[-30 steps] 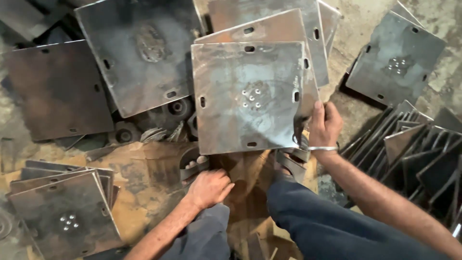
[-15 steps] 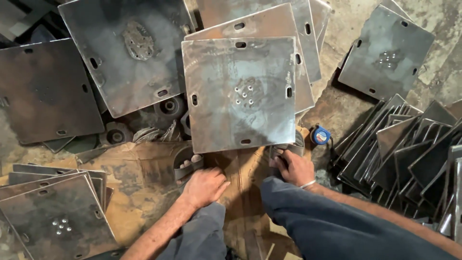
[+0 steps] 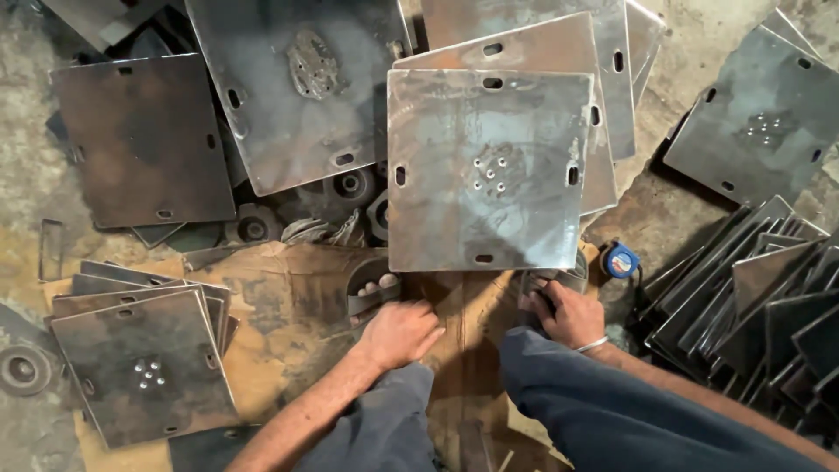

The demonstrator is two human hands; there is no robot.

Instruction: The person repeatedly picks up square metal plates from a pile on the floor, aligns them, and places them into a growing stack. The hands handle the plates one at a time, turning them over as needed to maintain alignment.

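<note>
A square steel plate with edge slots and a cluster of small centre holes lies flat on top of other plates, straight ahead of me. My left hand rests as a closed fist on the brown cardboard just below the plate's near left corner, with nothing visible in it. My right hand lies below the plate's near right corner, its fingers on a dark object at the plate's edge. Whether it grips that object is unclear. My knees in blue trousers fill the bottom.
A blue tape measure lies right of my right hand. Slotted plates lean in a row at the right, and others are stacked at the lower left and lie across the top. Round metal parts sit between the plates.
My right hand let go of the plate's right corner and dropped to just below its near edge. The plate now lies flat. My left hand stayed in place.
</note>
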